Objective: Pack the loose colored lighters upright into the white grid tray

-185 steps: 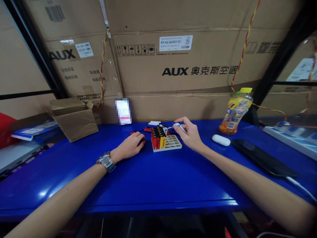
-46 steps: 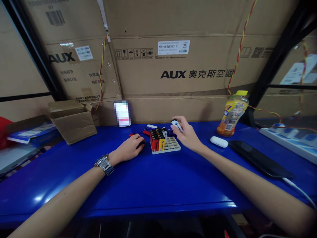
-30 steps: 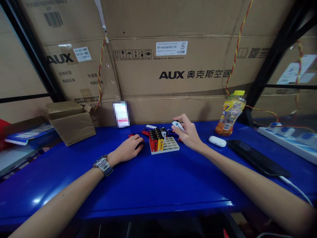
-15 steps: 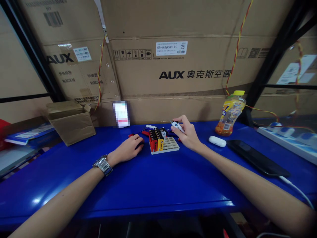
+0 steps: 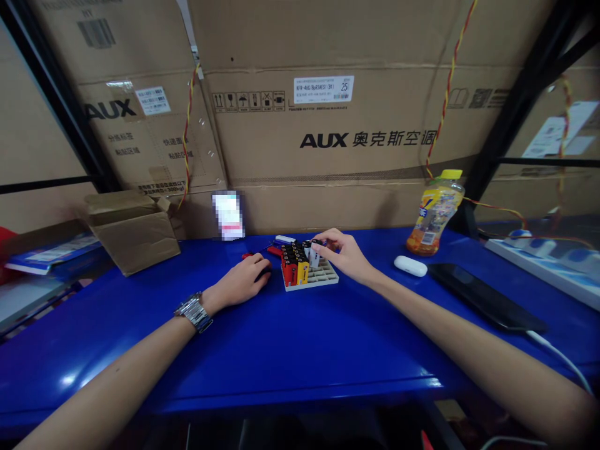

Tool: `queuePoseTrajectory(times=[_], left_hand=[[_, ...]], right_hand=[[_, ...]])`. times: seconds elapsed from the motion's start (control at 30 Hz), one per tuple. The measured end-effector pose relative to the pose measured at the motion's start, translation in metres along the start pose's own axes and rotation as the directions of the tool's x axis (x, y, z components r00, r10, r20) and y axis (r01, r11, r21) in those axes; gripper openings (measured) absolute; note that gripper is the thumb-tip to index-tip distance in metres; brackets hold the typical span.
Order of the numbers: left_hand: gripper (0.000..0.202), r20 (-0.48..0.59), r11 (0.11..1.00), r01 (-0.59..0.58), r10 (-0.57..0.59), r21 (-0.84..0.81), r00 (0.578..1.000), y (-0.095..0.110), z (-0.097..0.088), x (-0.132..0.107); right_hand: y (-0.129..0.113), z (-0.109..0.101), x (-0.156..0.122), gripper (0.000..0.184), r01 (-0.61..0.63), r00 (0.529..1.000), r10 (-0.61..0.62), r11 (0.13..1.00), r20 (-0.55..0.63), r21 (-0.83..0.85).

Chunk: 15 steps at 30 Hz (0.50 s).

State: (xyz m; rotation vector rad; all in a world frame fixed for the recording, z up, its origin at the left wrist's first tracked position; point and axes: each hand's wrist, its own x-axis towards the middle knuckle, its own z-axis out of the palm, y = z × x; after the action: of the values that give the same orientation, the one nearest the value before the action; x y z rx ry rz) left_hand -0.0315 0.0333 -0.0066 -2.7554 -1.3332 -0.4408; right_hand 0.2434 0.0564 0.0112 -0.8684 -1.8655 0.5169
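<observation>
My right hand [image 5: 345, 255] pinches a white lighter [image 5: 315, 256] with a dark top, held upright at the gridded tray [image 5: 328, 275]. Whether the lighter's lower end touches the tray floor I cannot tell. Red lighters [image 5: 289, 275] and yellow lighters [image 5: 302, 272] stand in rows in the tray's left part, black tops up; another pale one is partly hidden behind. Left of the tray, my left hand [image 5: 244, 280] rests on the table with curled fingers around something dark, too hidden to name. Behind the tray lie loose red and blue-white lighters [image 5: 285, 240].
An open cardboard box [image 5: 134, 240] and a lit phone [image 5: 229, 215] stand at the back left. To the right are a drink bottle [image 5: 434, 215], a white earbud case [image 5: 410, 266], a black phone [image 5: 485, 297] on a cable and a power strip [image 5: 539, 262].
My right hand has moved left and slightly down, bringing the white lighter from a slanted hold to upright at the tray. My left hand stays in place.
</observation>
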Motion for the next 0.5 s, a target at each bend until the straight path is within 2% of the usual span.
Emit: queuePoseTrajectory(times=[0.17,0.37,0.43,0.5], left_hand=[[0.023,-0.003,1.0,-0.003,0.003,-0.001,1.0,0.0003,-0.0002,-0.0001],[0.024,-0.002,1.0,0.004,-0.004,-0.016,1.0,0.0019,-0.0015,-0.0007],[0.023,-0.007,1.0,0.004,-0.004,-0.02,1.0,0.0022,-0.0017,-0.0008],[0.024,0.0,1.0,0.005,-0.005,-0.017,1.0,0.0023,-0.0019,-0.0007]], right_hand=[[-0.002,0.0029,-0.0019,0.03,-0.097,0.989,0.073,0.975,0.126,0.199],[-0.003,0.0012,-0.0022,0.029,-0.165,0.97,0.112,0.955,0.217,0.245],[-0.0027,-0.0006,-0.0015,0.032,-0.171,0.97,0.117,0.953,0.214,0.252],[-0.002,-0.0032,-0.0001,0.034,-0.146,0.981,0.107,0.957,0.163,0.249]])
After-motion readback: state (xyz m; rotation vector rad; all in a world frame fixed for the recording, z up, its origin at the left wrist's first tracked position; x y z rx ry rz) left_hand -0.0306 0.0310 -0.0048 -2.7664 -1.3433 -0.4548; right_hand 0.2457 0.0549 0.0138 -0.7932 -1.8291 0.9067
